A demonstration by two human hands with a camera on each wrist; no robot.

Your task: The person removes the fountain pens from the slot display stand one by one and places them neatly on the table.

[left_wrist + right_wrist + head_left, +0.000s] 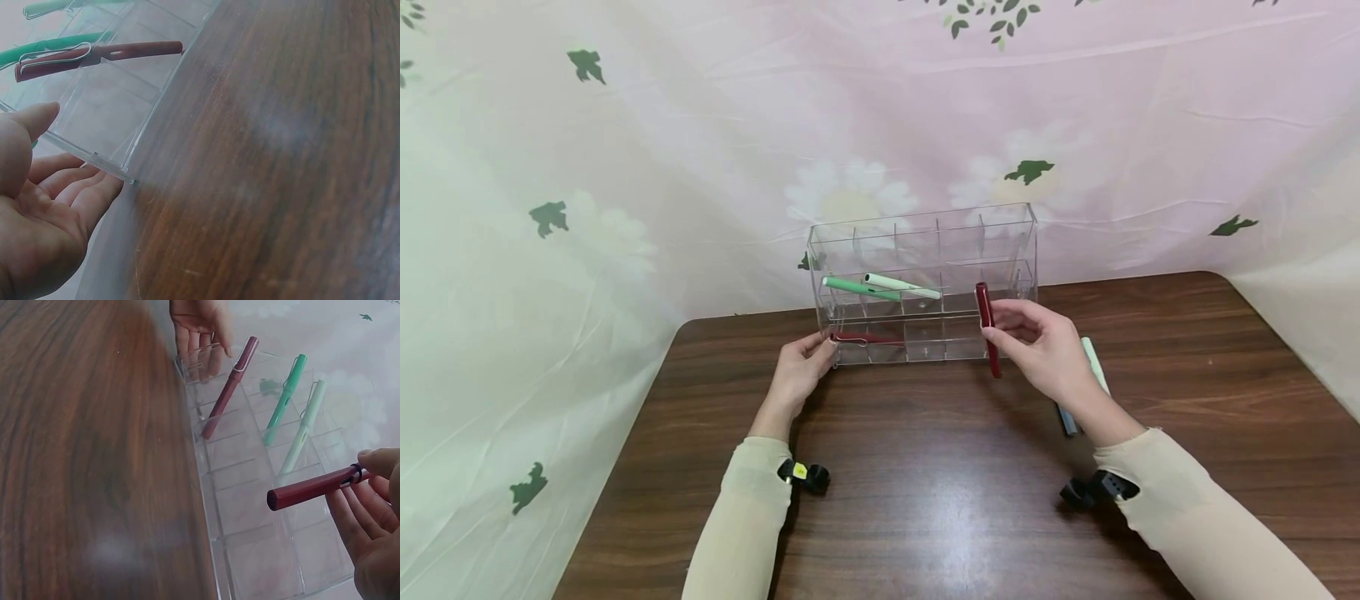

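In the head view my right hand (1037, 337) pinches a dark red pen (987, 329) between thumb and fingers, in front of the right part of a clear plastic pen organizer (925, 233). The right wrist view shows this pen (309, 489) over the compartments, one end pointing away from the hand. My left hand (801, 367) holds the organizer's left end, thumb over the wall and fingers along its outer side. Another dark red pen (100, 59) with a wire clip lies in the front row close by. Behind it, a green pen (859, 288) and a pale green pen (904, 287) lie across the dividers.
On the brown wooden table (925, 467), a pale green pen (1094, 362) and a dark grey-blue pen (1067, 419) lie partly hidden beneath my right wrist. A floral cloth (700, 167) hangs right behind the organizer and along both sides.
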